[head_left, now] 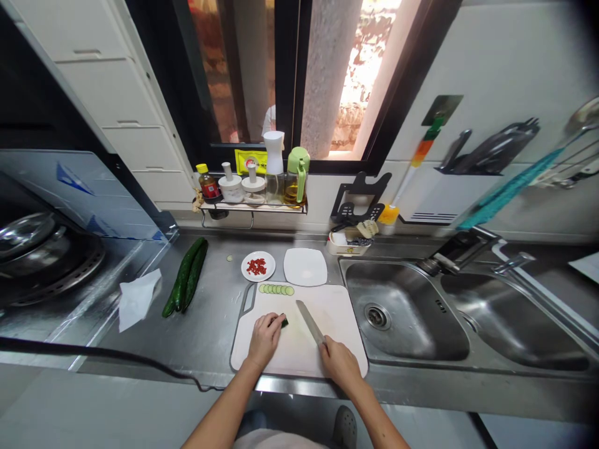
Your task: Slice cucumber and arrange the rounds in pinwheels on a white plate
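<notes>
My left hand (265, 335) is closed over a piece of cucumber (285, 322), and only its dark green end shows past my fingers. In my right hand (340, 362) is the handle of a knife (310, 321), its blade angled up and left over the white cutting board (337, 305). A row of thin cucumber slices (276, 290) overlaps along the board's top edge. Just beyond the board stand a small plate (245, 268) with chopped red pieces (257, 266) on it and a white square plate (306, 267).
Whole cucumbers (186, 275) and a white paper towel (139, 299) lie on the steel counter to the left. A double sink (407, 312) adjoins the board on the right. Bottles and jars line a wall shelf (255, 206); a pan (32, 243) sits far left.
</notes>
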The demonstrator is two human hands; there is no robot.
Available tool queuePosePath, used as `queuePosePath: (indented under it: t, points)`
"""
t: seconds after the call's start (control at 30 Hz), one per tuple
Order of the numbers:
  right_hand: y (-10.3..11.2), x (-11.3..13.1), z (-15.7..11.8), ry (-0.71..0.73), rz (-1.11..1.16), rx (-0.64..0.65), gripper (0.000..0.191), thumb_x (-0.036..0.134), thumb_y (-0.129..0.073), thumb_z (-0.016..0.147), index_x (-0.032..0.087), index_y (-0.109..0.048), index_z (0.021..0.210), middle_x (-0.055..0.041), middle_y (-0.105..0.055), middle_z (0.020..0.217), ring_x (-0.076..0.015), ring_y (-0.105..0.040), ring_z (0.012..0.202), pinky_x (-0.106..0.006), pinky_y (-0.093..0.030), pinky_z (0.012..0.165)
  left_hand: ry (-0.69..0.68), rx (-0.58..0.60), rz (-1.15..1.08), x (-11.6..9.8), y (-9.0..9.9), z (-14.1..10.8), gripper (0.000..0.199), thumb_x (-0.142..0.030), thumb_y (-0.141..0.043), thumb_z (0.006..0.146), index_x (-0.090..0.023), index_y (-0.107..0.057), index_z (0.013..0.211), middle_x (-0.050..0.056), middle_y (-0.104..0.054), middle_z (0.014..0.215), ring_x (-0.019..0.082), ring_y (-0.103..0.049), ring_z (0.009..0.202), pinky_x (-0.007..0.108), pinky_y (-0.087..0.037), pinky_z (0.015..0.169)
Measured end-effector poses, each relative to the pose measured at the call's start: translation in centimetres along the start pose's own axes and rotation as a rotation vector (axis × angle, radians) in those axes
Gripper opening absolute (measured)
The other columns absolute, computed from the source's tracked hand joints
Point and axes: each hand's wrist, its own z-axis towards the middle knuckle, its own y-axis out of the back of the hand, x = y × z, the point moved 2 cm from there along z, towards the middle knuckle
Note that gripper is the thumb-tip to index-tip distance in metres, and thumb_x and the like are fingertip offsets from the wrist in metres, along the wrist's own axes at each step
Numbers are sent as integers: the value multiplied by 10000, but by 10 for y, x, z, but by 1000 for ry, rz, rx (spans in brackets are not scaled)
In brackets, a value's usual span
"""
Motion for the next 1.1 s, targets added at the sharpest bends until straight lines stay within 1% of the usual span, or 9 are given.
queuePosePath:
  t: [0.13,0.33,0.43,0.6,0.73,0.9,1.1]
  points:
    - [1,0,0,4,15,2,324,313,-307,934,188,-585,1045,-121,-683,991,-223,-632,947,-290,-393,733,-14,8,5,0,-1,-1,398,-131,-426,886,-261,-566,1235,81,-588,1023,196,-562,960,377,-488,848]
    - [4,0,3,63,5,6,298,265,-344,910,173,-610,1007,-127,-679,1000,-218,-623,957,-285,-386,750,-19,1,-40,1,-2,-2,394,-135,-422,891,-260,-567,1234,82,-579,1028,188,-560,960,362,-503,852]
    - [5,3,2,58,18,-5,311,271,-327,917,167,-611,991,-120,-683,986,-214,-626,949,-276,-377,729,-17,-6,-58,1,-2,-2,384,-143,-417,900,-260,-570,1232,81,-583,1029,188,-557,979,356,-501,868]
    - [10,14,-3,61,60,-6,326,304,-309,936,167,-588,1035,-114,-682,996,-207,-629,935,-260,-356,690,-1,-10,-74,1,0,-2,355,-161,-423,912,-245,-576,1221,77,-588,1022,181,-550,990,351,-494,886]
    - [13,22,-5,77,67,11,319,307,-315,941,165,-582,1043,-114,-682,994,-197,-625,935,-250,-346,690,5,-12,-74,0,2,-2,342,-179,-420,920,-251,-581,1213,73,-591,1023,175,-555,989,345,-493,884]
    - [14,30,-3,86,63,-9,321,310,-302,950,169,-575,1044,-111,-684,983,-192,-625,925,-248,-346,691,11,-20,-72,0,2,-1,320,-207,-429,922,-252,-598,1191,71,-602,1014,174,-562,984,342,-499,874]
    - [13,49,-8,124,41,-10,316,291,-292,953,176,-566,1060,-108,-682,982,-196,-632,916,-250,-361,707,25,-27,-95,3,2,-2,307,-220,-433,922,-246,-613,1169,68,-605,1014,173,-562,988,347,-501,875]
